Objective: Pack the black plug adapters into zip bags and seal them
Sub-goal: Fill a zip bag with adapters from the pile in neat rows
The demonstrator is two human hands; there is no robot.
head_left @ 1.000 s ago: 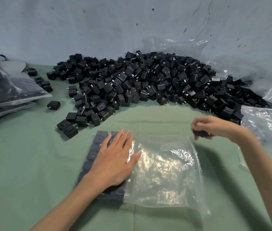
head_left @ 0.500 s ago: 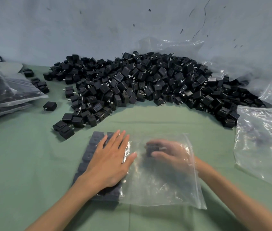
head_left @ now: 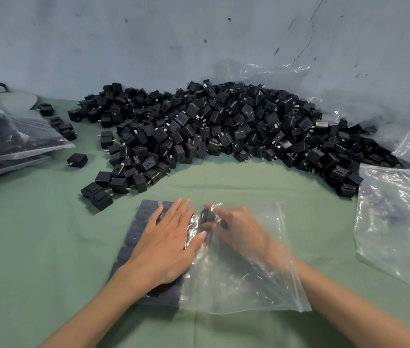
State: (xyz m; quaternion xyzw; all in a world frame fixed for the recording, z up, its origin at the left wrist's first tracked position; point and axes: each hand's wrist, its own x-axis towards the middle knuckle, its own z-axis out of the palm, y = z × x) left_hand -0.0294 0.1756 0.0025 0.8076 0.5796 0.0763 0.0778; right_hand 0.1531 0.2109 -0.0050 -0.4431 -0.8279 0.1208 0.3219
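Note:
A clear zip bag (head_left: 239, 280) lies on the green cloth before me, its left part filled with neat rows of black plug adapters (head_left: 136, 234). My left hand (head_left: 166, 244) rests flat on those rows, fingers straight. My right hand (head_left: 236, 232) is inside the bag under the plastic, its fingers curled around one black adapter (head_left: 205, 217) pushed up beside the rows. A large heap of loose black adapters (head_left: 224, 129) lies behind the bag.
Filled bags (head_left: 5, 136) are stacked at the left edge. Empty clear bags (head_left: 400, 222) lie at the right, with more crumpled plastic (head_left: 261, 74) against the blue-grey wall. A few stray adapters (head_left: 98, 194) sit just left of the bag.
My right hand brought an adapter from the heap's right side into the bag and slid it left up to the rows. My left hand stayed pressing on the rows.

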